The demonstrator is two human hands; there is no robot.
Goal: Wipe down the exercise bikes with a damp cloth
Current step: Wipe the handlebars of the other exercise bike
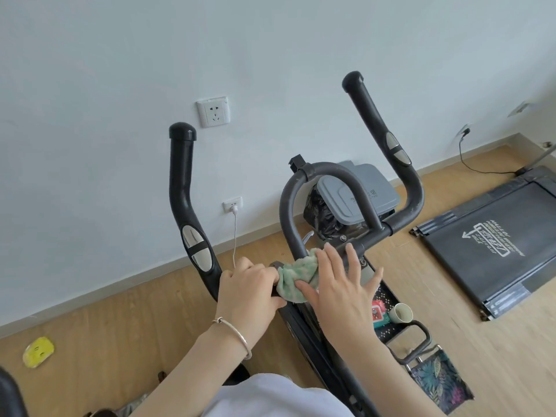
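Observation:
A black exercise bike (288, 203) stands in front of me, with two raised handlebar grips and a curved centre loop. A green and white cloth (296, 273) is bunched against the handlebar's crossbar, at the foot of the loop. My left hand (249, 284) is closed around the crossbar just left of the cloth, a thin bracelet on its wrist. My right hand (340, 284) lies flat with fingers spread, pressing the cloth onto the bar. The crossbar under both hands is hidden.
A grey lidded bin (358, 194) with a black bag stands behind the bike by the wall. A folded treadmill (493, 236) lies on the wooden floor at right. A cup (401, 313) and small items sit in a black tray. A yellow object (38, 350) lies at left.

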